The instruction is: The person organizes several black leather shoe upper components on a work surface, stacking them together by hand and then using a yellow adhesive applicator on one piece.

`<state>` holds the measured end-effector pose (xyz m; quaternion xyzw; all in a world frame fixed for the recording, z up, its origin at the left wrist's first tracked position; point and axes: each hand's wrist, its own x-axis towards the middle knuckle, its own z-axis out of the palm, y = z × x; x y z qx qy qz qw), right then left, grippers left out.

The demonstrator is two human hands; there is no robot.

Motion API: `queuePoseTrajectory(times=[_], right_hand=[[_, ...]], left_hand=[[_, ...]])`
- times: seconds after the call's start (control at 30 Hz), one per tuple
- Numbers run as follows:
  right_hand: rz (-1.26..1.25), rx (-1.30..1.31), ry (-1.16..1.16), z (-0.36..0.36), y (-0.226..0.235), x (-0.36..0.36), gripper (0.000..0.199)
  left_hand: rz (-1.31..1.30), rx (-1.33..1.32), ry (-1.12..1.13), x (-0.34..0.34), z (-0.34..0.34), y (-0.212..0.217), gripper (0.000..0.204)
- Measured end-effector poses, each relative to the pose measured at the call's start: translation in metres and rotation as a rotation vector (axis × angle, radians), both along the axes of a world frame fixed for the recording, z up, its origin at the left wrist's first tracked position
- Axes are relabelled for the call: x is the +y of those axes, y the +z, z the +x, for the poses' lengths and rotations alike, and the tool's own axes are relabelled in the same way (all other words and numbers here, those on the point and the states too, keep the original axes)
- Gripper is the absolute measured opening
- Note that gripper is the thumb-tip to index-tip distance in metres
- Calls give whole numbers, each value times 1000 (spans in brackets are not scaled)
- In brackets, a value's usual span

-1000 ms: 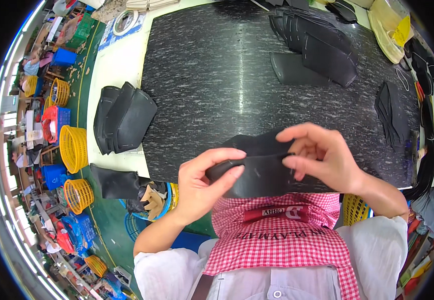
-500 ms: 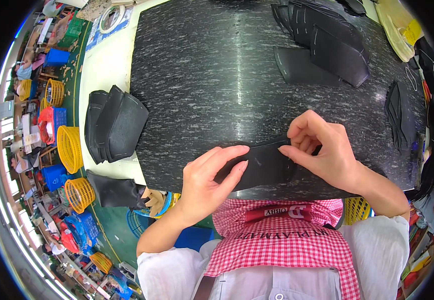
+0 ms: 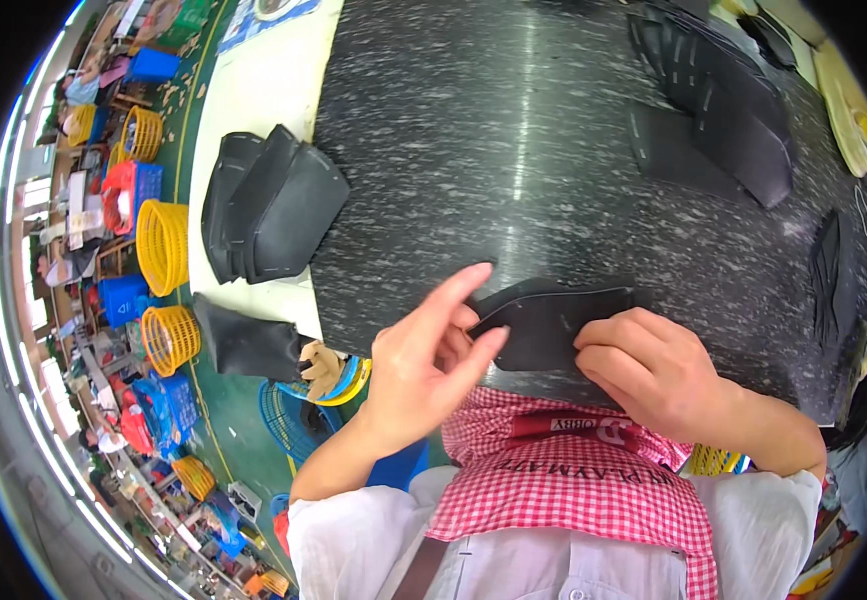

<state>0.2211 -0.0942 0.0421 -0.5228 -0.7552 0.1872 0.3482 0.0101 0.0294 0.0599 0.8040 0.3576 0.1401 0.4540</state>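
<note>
Low over the table's near edge is a black leather-like piece (image 3: pixel 544 335) with a curved upper edge and a small pale mark. At its left end my left hand (image 3: pixel 432 345) holds it between the thumb and the curled fingers, while the index finger sticks out above. My right hand (image 3: pixel 654 365) pinches the lower right part, fingertips bent over the front; its thumb is hidden. Similar black pieces lie in a fanned stack (image 3: pixel 272 205) at the left and in a larger pile (image 3: pixel 729 110) at the far right.
The dark speckled tabletop (image 3: pixel 454 150) spans the middle, with a pale board (image 3: pixel 259 90) along its left. Some narrow black pieces (image 3: pixel 829 280) lie at the right. Below on the left are a black sheet (image 3: pixel 249 340), a blue basket (image 3: pixel 294 420) and yellow baskets (image 3: pixel 164 245).
My right hand has shifted from the piece's upper right corner to its lower right part. My left index finger has lifted off the upper edge. The view has shifted, moving the table rightward.
</note>
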Motion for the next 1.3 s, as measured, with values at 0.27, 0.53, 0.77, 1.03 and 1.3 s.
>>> queuePoseTrajectory(times=[0.27,0.53,0.77,1.03,1.3], right_hand=[[-2,-15,9,-2,4,-3,31],[139,-215,-131,16,4,-37,36],[52,-285,-111,17,4,-44,41],[97,-427,-3,4,9,-34,35],[446,-328,-74,30,49,24,23]], left_hand=[[14,63,-49,3,3,8,38],[522,137,-580,-14,13,9,59],[773,41,-665,-9,-37,-10,34],[-695,-460,411,18,-45,3,40],[672,-179,343,47,-58,9,36]])
